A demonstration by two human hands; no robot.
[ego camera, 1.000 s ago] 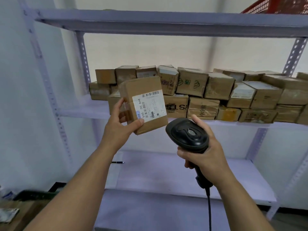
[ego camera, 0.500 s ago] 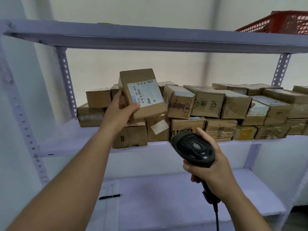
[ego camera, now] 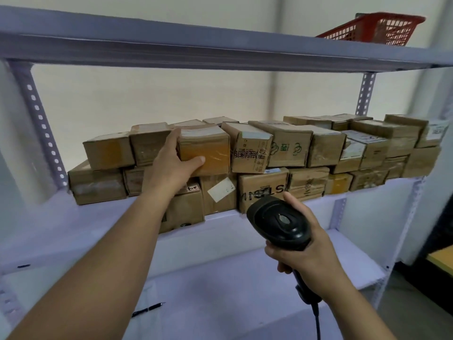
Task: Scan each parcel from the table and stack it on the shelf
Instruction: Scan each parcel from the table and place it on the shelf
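Observation:
My left hand [ego camera: 174, 161] grips a brown cardboard parcel [ego camera: 208, 148] with yellow tape, lying in the upper row of stacked parcels [ego camera: 289, 153] on the middle shelf [ego camera: 61, 217]. The thumb lies across the parcel's front and the fingers reach over its left top edge. Lower and to the right, my right hand [ego camera: 308, 256] holds a black barcode scanner [ego camera: 279, 222] by its handle, head tilted up toward the shelf. Its cable hangs down.
A red plastic basket [ego camera: 377, 29] sits on the top shelf [ego camera: 171, 50] at the right. A black pen [ego camera: 148, 309] lies on the lower shelf [ego camera: 220, 303]. Perforated grey uprights [ego camera: 41, 128] frame the bay. A yellow-edged table corner [ego camera: 441, 260] shows at far right.
My left hand has carried the parcel up from in front of the scanner and laid it into the upper row on the shelf, label face now turned away. The scanner hand stayed low.

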